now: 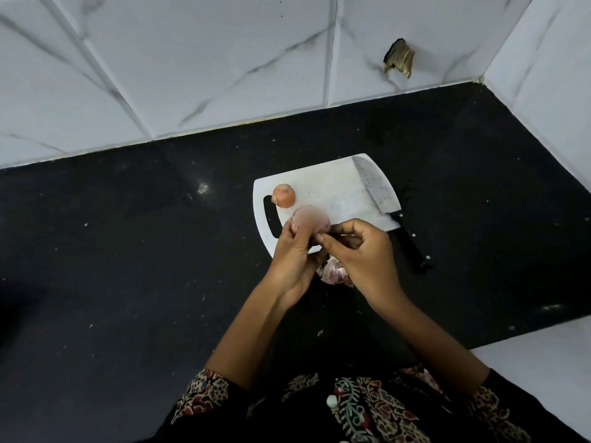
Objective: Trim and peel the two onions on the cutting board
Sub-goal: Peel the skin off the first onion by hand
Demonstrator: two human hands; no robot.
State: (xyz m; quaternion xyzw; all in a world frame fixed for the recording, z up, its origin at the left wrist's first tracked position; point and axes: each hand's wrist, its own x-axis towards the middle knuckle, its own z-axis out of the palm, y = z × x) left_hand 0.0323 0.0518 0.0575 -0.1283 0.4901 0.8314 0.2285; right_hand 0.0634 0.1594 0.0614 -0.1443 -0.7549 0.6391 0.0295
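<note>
A white cutting board (329,187) lies on the black counter. One onion (284,195) with its brown skin on sits at the board's left, near the handle slot. My left hand (292,254) grips a second, pale pink onion (311,220) above the board's near edge. My right hand (358,251) pinches at that onion's right side with thumb and fingertips. A pile of peeled skin (332,271) lies under my hands at the board's near edge, partly hidden.
A broad knife (377,191) lies along the board's right side, its black handle (412,247) pointing toward me off the board. The black counter (144,251) stretches left. White tiled walls stand behind and at the right; a white ledge (550,362) sits near right.
</note>
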